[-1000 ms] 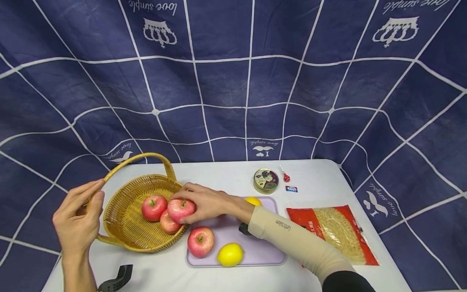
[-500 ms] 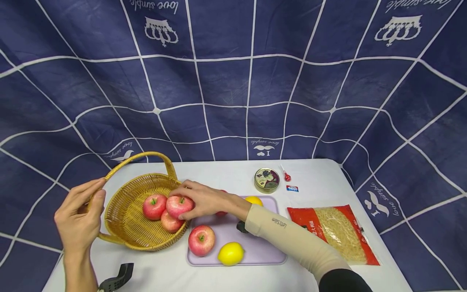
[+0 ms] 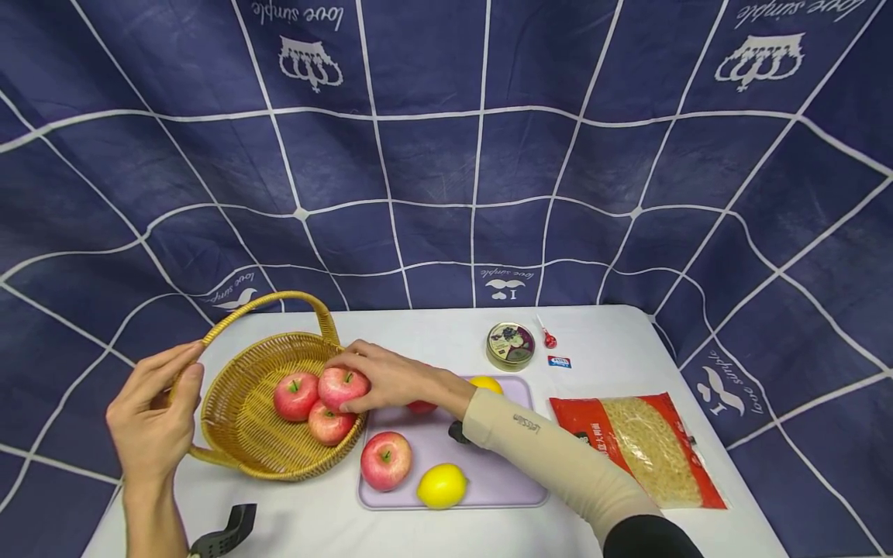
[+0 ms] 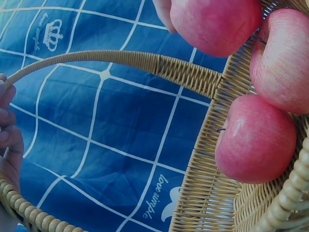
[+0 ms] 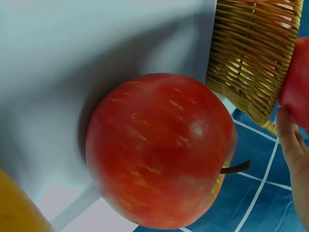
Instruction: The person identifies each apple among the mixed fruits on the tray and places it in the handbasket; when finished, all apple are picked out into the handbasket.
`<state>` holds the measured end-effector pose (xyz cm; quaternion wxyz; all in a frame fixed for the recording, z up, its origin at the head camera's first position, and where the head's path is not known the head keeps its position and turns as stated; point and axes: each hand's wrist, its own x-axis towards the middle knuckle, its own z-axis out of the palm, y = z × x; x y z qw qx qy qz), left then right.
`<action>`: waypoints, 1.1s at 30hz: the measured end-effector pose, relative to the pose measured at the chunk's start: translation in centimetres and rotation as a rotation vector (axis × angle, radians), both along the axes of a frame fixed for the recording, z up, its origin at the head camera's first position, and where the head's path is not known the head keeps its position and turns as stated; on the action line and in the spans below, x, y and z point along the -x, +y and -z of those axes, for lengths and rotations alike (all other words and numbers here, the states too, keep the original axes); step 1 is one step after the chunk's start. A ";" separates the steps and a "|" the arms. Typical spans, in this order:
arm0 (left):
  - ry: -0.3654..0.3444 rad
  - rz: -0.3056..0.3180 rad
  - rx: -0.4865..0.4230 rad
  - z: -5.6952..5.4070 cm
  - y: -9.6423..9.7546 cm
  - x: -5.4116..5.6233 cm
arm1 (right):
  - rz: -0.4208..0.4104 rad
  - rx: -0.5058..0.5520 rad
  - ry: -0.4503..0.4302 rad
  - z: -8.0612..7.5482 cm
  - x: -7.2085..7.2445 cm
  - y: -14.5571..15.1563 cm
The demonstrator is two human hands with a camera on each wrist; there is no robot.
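Observation:
My left hand (image 3: pixel 156 411) grips the arched handle of a woven basket (image 3: pixel 240 434), its fingers and thumb curled round the handle. My right hand (image 3: pixel 384 378) holds a red apple (image 3: pixel 343 387), thumb and fingers around its sides, at the basket's right rim. Inside the basket sit two more apples, one (image 3: pixel 295 396) near the middle and another (image 4: pixel 285 63) by the right wall, partly behind the held one in the head view. On the lilac tray (image 3: pixel 495 484) lie an apple (image 3: pixel 386 460) at the front left, a lemon (image 3: pixel 443 486) and a redder apple (image 5: pixel 159 150) under my right hand.
A second lemon (image 3: pixel 487 383) shows behind my right forearm on the tray. Farther back stand a round tin (image 3: pixel 510 345), a red lollipop (image 3: pixel 549 339) and a small blue-and-red packet (image 3: pixel 559 362). A bag of pasta (image 3: pixel 649 446) lies to the right.
My right hand and its apple have shifted slightly back and left over the basket rim, uncovering more of the apple below. The left hand keeps its grip on the handle.

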<state>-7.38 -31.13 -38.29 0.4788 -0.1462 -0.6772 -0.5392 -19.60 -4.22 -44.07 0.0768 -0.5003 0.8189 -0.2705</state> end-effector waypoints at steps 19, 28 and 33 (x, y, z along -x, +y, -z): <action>-0.009 -0.001 0.005 0.1 0.0 0.0 | 0.081 0.003 0.006 1.0 0.9 -0.9; -0.004 0.006 0.002 0.0 0.0 0.0 | 0.086 -0.021 0.022 1.1 1.1 -1.3; -0.016 -0.003 0.008 0.0 0.0 0.0 | 0.088 -0.030 0.028 1.2 1.2 -1.4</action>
